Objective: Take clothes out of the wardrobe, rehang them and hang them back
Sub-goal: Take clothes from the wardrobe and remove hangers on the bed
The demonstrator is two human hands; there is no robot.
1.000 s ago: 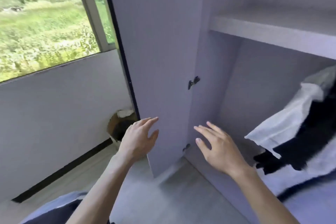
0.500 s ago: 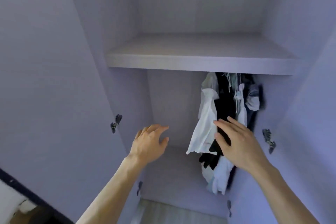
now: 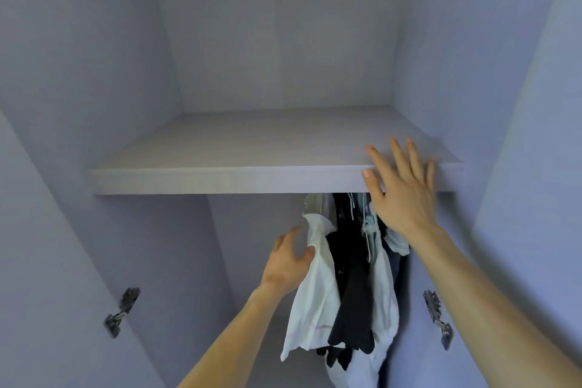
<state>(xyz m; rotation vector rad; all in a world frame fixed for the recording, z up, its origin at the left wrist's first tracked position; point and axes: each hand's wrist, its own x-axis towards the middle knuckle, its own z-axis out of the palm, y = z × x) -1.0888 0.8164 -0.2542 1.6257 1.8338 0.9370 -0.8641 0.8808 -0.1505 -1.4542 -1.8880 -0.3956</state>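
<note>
The clothes (image 3: 346, 290) hang in 1 tight bunch under the shelf (image 3: 220, 179), at the right of the wardrobe's (image 3: 441, 72) lower space, long axis straight down, with their tops hidden behind the shelf's front edge so no hanger or rail shows. The left hand (image 3: 288, 261) is nearer, just left of the bunch, with fingers loosely curved and holding nothing and its thumb at the edge of the white shirt (image 3: 315, 293). The right hand (image 3: 401, 195) is higher, fingers spread flat across the shelf edge and gripping nothing, so the reach likely goes up and in beneath the shelf.
</note>
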